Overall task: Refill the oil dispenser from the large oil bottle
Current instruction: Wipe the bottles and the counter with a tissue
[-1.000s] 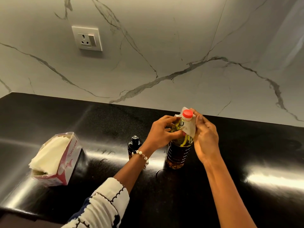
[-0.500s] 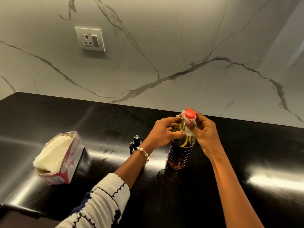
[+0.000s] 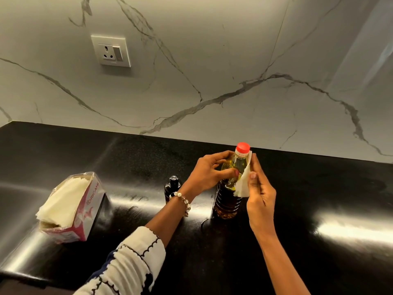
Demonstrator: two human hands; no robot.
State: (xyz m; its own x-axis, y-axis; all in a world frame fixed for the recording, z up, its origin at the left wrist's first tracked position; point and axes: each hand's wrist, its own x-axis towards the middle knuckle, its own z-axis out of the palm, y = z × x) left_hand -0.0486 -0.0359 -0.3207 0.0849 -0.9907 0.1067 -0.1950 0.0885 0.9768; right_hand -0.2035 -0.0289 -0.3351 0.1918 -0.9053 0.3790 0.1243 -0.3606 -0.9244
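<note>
The large oil bottle [image 3: 226, 204] stands upright on the black counter [image 3: 319, 188], its red cap [image 3: 242, 147] on. My left hand [image 3: 209, 172] grips the bottle's shoulder from the left. My right hand [image 3: 260, 191] holds a white tissue [image 3: 243, 186] against the bottle's right side, below the neck. The small dark oil dispenser [image 3: 172, 188] stands just left of the bottle, partly hidden behind my left wrist.
An open pink tissue box [image 3: 72, 209] lies on the counter at the left. A wall socket [image 3: 111, 51] sits in the marble backsplash above. The counter's front edge runs along the lower left.
My right hand has slid the tissue down from the cap and neck to the bottle's shoulder, so the red cap now shows in full. My left hand keeps its grip.
</note>
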